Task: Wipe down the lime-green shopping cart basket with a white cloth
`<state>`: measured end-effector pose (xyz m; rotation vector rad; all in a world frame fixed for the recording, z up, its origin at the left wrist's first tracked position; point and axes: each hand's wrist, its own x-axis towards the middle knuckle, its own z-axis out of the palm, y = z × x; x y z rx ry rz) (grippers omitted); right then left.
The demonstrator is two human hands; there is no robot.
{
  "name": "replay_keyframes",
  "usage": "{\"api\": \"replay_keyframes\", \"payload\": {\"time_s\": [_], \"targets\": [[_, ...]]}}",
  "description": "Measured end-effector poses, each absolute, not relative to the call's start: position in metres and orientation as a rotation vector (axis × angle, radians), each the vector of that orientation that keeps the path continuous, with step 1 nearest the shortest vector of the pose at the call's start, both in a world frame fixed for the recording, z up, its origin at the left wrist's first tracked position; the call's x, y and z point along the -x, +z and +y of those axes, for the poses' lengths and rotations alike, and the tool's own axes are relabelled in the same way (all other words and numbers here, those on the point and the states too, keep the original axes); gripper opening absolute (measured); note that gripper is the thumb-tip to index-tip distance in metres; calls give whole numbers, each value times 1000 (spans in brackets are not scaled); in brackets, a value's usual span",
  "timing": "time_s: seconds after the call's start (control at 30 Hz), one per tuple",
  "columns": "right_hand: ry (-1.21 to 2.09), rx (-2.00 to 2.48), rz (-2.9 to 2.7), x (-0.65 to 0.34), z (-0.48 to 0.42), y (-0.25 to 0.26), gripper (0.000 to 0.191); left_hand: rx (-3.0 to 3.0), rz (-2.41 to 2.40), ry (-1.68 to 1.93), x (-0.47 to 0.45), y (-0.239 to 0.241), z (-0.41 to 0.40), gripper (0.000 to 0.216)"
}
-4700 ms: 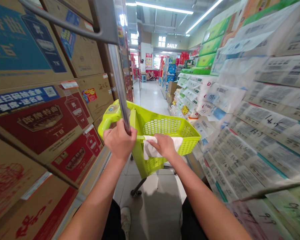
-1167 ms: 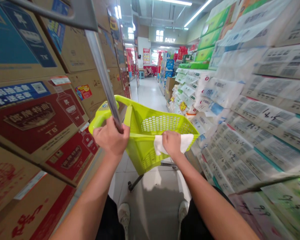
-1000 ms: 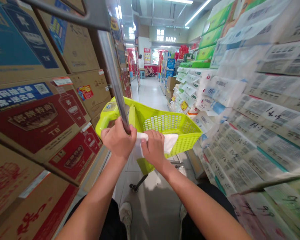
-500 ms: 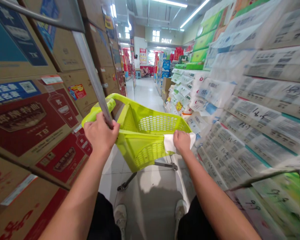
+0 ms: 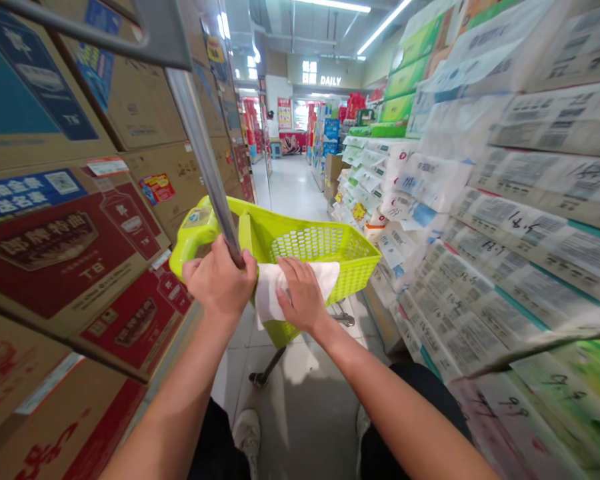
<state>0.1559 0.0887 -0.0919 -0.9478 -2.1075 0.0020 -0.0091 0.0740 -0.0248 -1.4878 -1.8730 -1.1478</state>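
A lime-green plastic shopping cart [image 5: 325,250] stands in the aisle in front of me. My left hand [image 5: 219,283] is wrapped round its grey metal handle pole [image 5: 205,167], which rises up and to the left. My right hand [image 5: 300,297] lies with fingers stretched flat on a white cloth [image 5: 270,293], pressing it against the cart's near rim, close beside my left hand.
Cardboard boxes [image 5: 80,227] are stacked along the left. Packs of paper goods [image 5: 505,220] with handwritten prices fill the right side. The tiled aisle floor [image 5: 290,187] runs ahead to more displays. My shoes [image 5: 247,433] show below.
My right hand slid the cloth along the near rim from the cart's right corner back to the left, beside my left hand. The left hand kept its grip on the pole.
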Motion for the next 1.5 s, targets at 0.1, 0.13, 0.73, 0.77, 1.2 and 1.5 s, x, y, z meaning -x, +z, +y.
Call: {"api": "replay_keyframes", "payload": {"time_s": [0.1,0.13,0.73,0.77,1.2,1.5], "targets": [[-66,1059,-2152,-193,116,-101,56,1461,-1896,-1106,23,-20,78,47],[-86,1153,-2118,-209,127,-106,51,1456,-1901,-1094,28,-18,79,47],[-50,996,-2149,-141,84,-81,68,1520,-1909,-1116,25,-17,70,46],[-63,1004,-2166,-145,87,-80,67,1531,-1900,-1110,25,-17,70,48],[-62,1339,-2064,-207,130,-95,45,1432,-1883,-1196,12,-22,79,55],[-25,1026,-2226,-170,102,-74,51,1450,-1837,-1180,8,-27,80,54]]}}
